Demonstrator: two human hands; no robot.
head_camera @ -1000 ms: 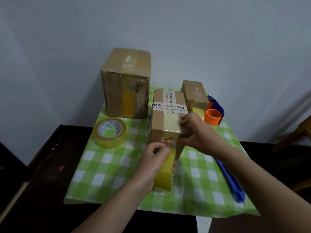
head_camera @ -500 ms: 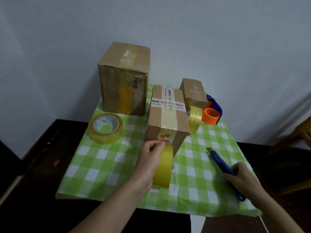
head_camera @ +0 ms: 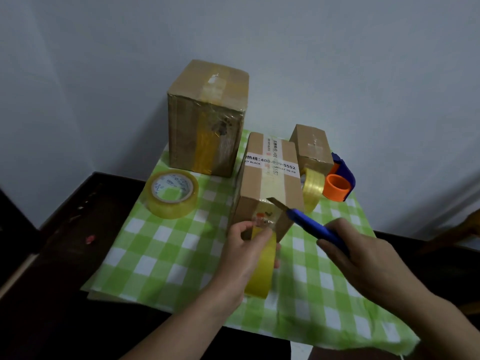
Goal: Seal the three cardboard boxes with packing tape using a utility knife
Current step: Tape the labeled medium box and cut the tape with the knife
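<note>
Head view: two bare hands work at the front of the middle box (head_camera: 270, 183).
Left hand: the left hand (head_camera: 245, 253) curls round a yellow tape roll (head_camera: 262, 271) and pinches its strip against the box's front face.
Right hand: the right hand (head_camera: 363, 258) is wrapped tight round the blue knife (head_camera: 309, 222).
Knife tip: the blade lies at the top front edge of the middle box, right over the tape.
Boxes: the big box (head_camera: 205, 120) stands at the back left, near the wall (head_camera: 104, 74). The small box (head_camera: 311, 149) stands at the back right, just beside the middle box.
Edges: the green checked cloth (head_camera: 168, 255) ends near the front of the dark table (head_camera: 52, 281), and its right corner hangs over.
Open room: bare green squares show between the clear tape roll (head_camera: 171, 193) and the left hand, and also to the right of the knife.
Tight spots: a third tape roll (head_camera: 313, 188) sits squeezed between the middle box and the orange and blue tape holder (head_camera: 337, 185).
Hidden: the knife's back end is inside the right hand. The left hand covers the low part of the box's front.
Hard to see: the small words on the box label are blurry. A brown shape at the right edge is cut off.
</note>
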